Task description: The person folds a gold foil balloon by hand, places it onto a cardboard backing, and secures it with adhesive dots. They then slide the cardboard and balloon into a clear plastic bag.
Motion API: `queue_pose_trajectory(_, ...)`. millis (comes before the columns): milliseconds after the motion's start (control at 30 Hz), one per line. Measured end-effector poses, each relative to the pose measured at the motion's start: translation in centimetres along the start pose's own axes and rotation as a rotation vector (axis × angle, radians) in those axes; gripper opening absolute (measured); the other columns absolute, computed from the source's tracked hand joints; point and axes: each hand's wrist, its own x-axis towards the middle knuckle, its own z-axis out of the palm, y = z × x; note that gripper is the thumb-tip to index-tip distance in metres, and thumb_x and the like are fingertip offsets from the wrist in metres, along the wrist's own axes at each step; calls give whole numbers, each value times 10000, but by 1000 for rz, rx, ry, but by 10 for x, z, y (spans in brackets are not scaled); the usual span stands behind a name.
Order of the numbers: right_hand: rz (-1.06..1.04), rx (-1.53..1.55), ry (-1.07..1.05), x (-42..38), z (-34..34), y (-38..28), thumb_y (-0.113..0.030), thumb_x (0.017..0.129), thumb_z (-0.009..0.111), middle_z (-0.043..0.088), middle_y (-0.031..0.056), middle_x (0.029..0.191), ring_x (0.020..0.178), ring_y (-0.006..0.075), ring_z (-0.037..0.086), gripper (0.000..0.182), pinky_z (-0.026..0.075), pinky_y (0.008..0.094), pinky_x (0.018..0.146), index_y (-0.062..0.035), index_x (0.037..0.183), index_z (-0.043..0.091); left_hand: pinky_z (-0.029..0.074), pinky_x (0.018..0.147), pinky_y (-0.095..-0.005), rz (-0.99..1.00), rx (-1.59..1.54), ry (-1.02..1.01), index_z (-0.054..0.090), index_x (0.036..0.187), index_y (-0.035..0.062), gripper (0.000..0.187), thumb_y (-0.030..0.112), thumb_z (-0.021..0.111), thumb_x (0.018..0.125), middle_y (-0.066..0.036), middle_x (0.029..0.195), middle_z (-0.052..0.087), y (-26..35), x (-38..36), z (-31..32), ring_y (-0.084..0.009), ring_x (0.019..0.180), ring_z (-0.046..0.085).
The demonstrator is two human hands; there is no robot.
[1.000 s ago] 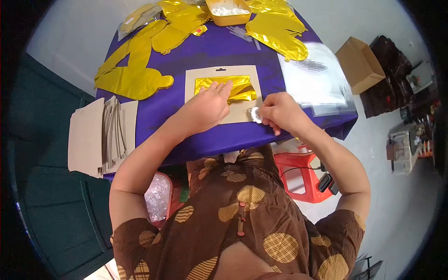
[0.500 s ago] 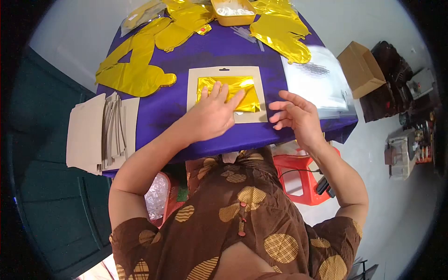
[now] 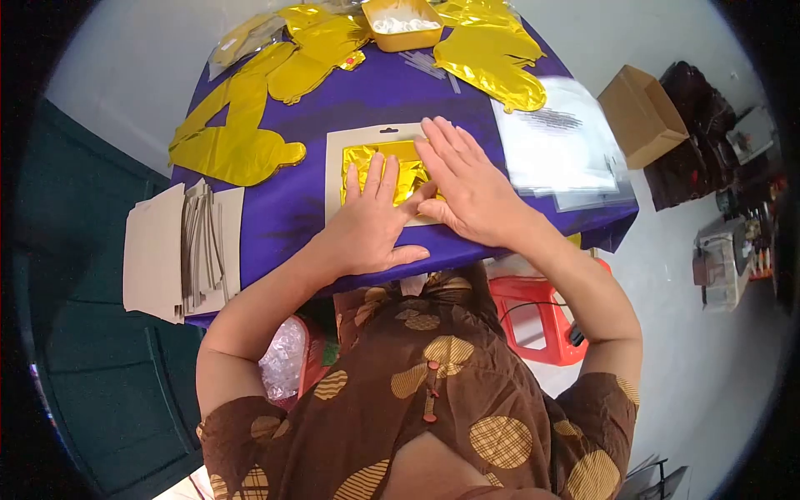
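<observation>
A folded piece of shiny gold foil (image 3: pixel 402 152) lies on a beige card (image 3: pixel 335 150) with a hanging slot at its top edge. My left hand (image 3: pixel 371 223) rests flat on the foil's lower part, fingers apart and pointing away from me. From the right, my right hand (image 3: pixel 471 185) lies stretched over the card's right side, its thumb by the left index finger. Both hands are open and grip nothing; together they cover much of the foil and the card's lower and right edges.
Flat gold foil balloons lie at the left (image 3: pixel 237 154) and back right (image 3: pixel 492 67) of the purple cloth (image 3: pixel 308 112). A yellow tray (image 3: pixel 406 37) holds white items. Beige cards (image 3: pixel 158 250) are stacked left, clear plastic bags (image 3: pixel 558 150) right. A red stool (image 3: pixel 533 321) stands below.
My right hand has moved left from beside the card onto its right side. My left hand stays on the foil, its thumb now spread out. The view has shifted slightly.
</observation>
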Motion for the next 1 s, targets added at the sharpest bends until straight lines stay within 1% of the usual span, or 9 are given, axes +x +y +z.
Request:
queue_pose_trajectory(33, -38, -27, -15, 3, 11, 7, -443, 957, 557, 380, 314, 1482, 1427, 418, 335, 712, 247, 525, 1184, 102, 1391, 412, 106, 1125, -710, -1, 8, 0, 305, 1560, 167, 896, 701, 520, 873, -423, 1514, 202, -1, -1, 0, -607, 1414, 175)
queue_pose_trajectory(133, -51, -46, -196, -3, 35, 27, -537, 970, 479, 360, 309, 1504, 1449, 415, 304, 789, 217, 532, 1195, 100, 1426, 382, 103, 1136, -699, -18, 18, -19, 331, 1538, 101, 864, 641, 537, 896, -405, 1518, 214, 1, 0, -3, -591, 1426, 168)
queue_pose_trajectory(233, -59, -41, -256, -6, 37, 31, -551, 983, 452, 339, 295, 1523, 1458, 406, 285, 800, 203, 531, 1199, 91, 1449, 347, 127, 1149, -672, -88, -129, 32, 346, 1498, 9, 822, 537, 579, 912, -395, 1511, 236, 1, -1, -5, -549, 1440, 193)
queue_pose_trajectory(333, -50, -47, -280, -3, 34, 26, -547, 987, 449, 333, 287, 1529, 1460, 402, 280, 792, 201, 537, 1198, 80, 1458, 338, 149, 1162, -641, -116, -384, 87, 347, 1465, -47, 791, 452, 611, 911, -388, 1502, 261, -9, 1, -11, -506, 1450, 220)
queue_pose_trajectory(433, -28, -43, -290, -2, 31, 24, -540, 987, 453, 342, 281, 1526, 1459, 402, 281, 779, 203, 545, 1196, 66, 1462, 338, 158, 1171, -622, -49, -84, 110, 309, 1483, -34, 841, 448, 653, 886, -353, 1513, 283, -18, 12, -23, -491, 1450, 235)
queue_pose_trajectory(533, -22, -54, -308, -2, 33, 24, -543, 980, 463, 357, 279, 1520, 1456, 405, 285, 780, 207, 551, 1193, 58, 1462, 341, 150, 1163, -648, 89, -24, 129, 299, 1500, -22, 895, 507, 650, 870, -306, 1541, 282, -24, 29, -33, -489, 1451, 236)
queue_pose_trajectory(633, -21, -55, -310, -1, 33, 25, -552, 972, 476, 368, 278, 1514, 1454, 409, 289, 790, 212, 553, 1192, 54, 1461, 343, 149, 1140, -691, 153, 27, 46, 274, 1527, 4, 959, 577, 636, 849, -275, 1564, 270, -38, 35, -17, -485, 1453, 234)
queue_pose_trajectory(733, -6, -54, -287, -2, 34, 23, -556, 960, 492, 375, 280, 1508, 1451, 408, 296, 802, 222, 551, 1188, 55, 1459, 346, 152, 1113, -728, 134, 73, 12, 250, 1550, 36, 992, 622, 615, 838, -265, 1577, 253, -44, 34, -10, -498, 1448, 229)
queue_pose_trajectory(1000, -9, -38, -271, -4, 35, 24, -557, 957, 488, 373, 283, 1506, 1442, 408, 314, 807, 246, 553, 1178, 54, 1464, 343, 198, 1086, -728, 14, 92, 0, 266, 1546, 42, 1045, 659, 640, 790, -312, 1539, 274, -41, 35, -6, -549, 1411, 244)
